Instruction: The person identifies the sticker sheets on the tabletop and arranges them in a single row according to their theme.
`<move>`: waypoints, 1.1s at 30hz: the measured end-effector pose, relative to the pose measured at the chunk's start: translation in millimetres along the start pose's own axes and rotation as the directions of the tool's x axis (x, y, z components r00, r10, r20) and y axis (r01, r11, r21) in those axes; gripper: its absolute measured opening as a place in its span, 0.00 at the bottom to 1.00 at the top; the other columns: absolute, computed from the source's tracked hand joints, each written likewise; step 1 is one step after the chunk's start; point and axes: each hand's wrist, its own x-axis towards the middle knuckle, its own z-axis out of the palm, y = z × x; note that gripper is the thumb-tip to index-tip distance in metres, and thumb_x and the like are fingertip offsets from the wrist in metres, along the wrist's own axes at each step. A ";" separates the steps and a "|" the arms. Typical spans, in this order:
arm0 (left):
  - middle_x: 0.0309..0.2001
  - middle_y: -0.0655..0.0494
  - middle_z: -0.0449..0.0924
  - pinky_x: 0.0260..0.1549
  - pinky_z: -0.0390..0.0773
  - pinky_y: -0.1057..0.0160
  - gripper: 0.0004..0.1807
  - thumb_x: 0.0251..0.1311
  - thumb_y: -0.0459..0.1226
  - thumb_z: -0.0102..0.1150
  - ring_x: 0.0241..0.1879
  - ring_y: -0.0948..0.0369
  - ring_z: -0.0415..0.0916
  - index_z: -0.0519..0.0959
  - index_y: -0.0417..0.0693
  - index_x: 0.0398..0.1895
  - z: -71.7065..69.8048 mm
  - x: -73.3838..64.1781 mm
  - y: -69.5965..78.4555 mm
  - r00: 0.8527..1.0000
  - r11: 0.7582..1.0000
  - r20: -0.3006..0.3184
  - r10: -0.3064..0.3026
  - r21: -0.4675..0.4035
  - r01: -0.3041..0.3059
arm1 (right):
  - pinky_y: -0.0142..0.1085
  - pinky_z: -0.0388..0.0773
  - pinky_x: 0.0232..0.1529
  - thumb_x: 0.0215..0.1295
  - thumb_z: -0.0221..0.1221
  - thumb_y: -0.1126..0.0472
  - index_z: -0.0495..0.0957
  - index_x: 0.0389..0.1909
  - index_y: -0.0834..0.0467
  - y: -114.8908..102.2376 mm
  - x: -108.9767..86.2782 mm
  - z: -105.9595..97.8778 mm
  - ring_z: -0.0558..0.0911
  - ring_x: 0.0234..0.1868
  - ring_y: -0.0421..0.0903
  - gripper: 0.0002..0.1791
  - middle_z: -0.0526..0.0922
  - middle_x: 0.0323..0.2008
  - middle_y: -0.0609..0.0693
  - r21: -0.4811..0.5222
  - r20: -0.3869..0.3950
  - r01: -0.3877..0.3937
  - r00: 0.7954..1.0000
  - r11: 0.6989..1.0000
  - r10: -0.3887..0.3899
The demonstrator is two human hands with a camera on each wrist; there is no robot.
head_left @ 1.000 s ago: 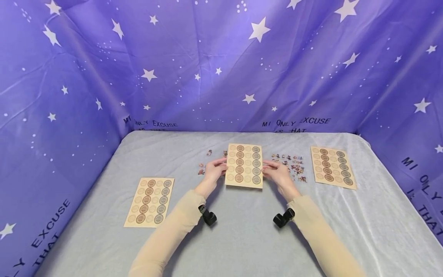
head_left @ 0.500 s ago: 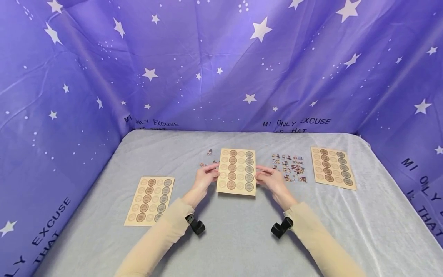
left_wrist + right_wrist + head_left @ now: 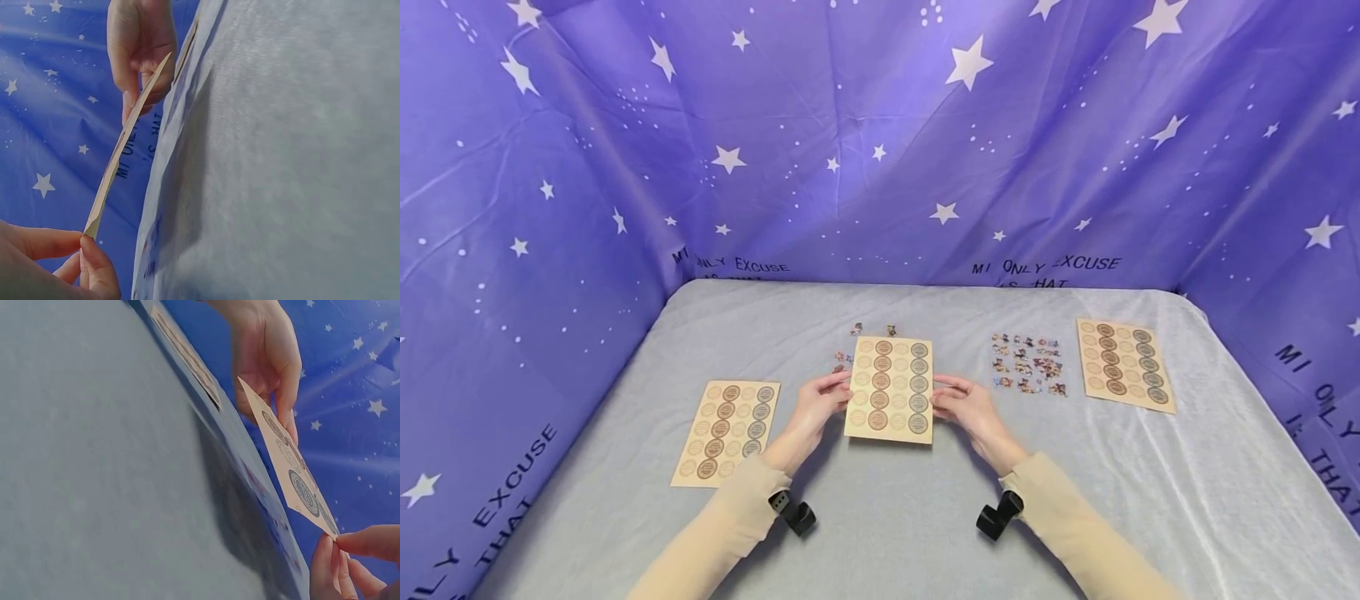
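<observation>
A tan sheet of round sticker labels (image 3: pixel 891 390), printed in brown and grey columns, is held up off the table between my two hands. My left hand (image 3: pixel 808 417) pinches its left edge between thumb and fingers. At the opposite edge, my right hand (image 3: pixel 973 412) pinches it the same way. Both wrist views show the sheet (image 3: pixel 290 462) tilted and apart from the cloth, with its shadow below. Small colourful figure stickers (image 3: pixel 857 329) lie just behind it, partly hidden by the sheet.
Another tan label sheet (image 3: pixel 726 433) lies at the left, partly beneath my left sleeve's line of sight. A third label sheet (image 3: pixel 1126 365) lies at the far right. Beside it are several rows of figure stickers (image 3: pixel 1026 364). Grey cloth (image 3: pixel 880 525) covers the table; a purple star curtain (image 3: pixel 880 125) surrounds it.
Both hands have brought the label sheet left and nearer to me, still gripped by its two edges. More of the figure stickers on the right and behind now show.
</observation>
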 end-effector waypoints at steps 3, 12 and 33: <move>0.28 0.53 0.78 0.25 0.76 0.73 0.20 0.47 0.23 0.53 0.24 0.68 0.73 0.74 0.32 0.47 -8.6 -4.0 -3.3 1.000 1.000 -0.007 0.000 0.008 0.000 | 0.33 0.80 0.34 0.50 0.53 0.77 0.67 0.51 0.72 2.6 -4.0 7.8 0.79 0.26 0.40 0.24 0.80 0.25 0.49 0.004 0.011 0.004 1.000 1.000 -0.004; 0.28 0.53 0.78 0.26 0.76 0.71 0.20 0.48 0.22 0.53 0.25 0.67 0.74 0.73 0.30 0.48 -34.1 -11.1 -11.5 0.999 0.998 -0.032 -0.019 0.052 0.021 | 0.33 0.80 0.32 0.50 0.54 0.78 0.70 0.49 0.69 11.9 -11.3 29.5 0.79 0.25 0.40 0.22 0.79 0.25 0.50 -0.021 0.011 -0.029 1.000 0.999 0.029; 0.26 0.57 0.76 0.23 0.76 0.73 0.21 0.49 0.21 0.52 0.24 0.69 0.73 0.70 0.26 0.50 -79.6 -37.3 -9.6 0.991 0.989 -0.096 -0.097 0.104 0.107 | 0.37 0.80 0.31 0.52 0.53 0.77 0.66 0.51 0.72 27.6 -23.8 72.7 0.77 0.23 0.40 0.22 0.76 0.25 0.51 -0.004 0.149 -0.020 0.989 1.000 0.020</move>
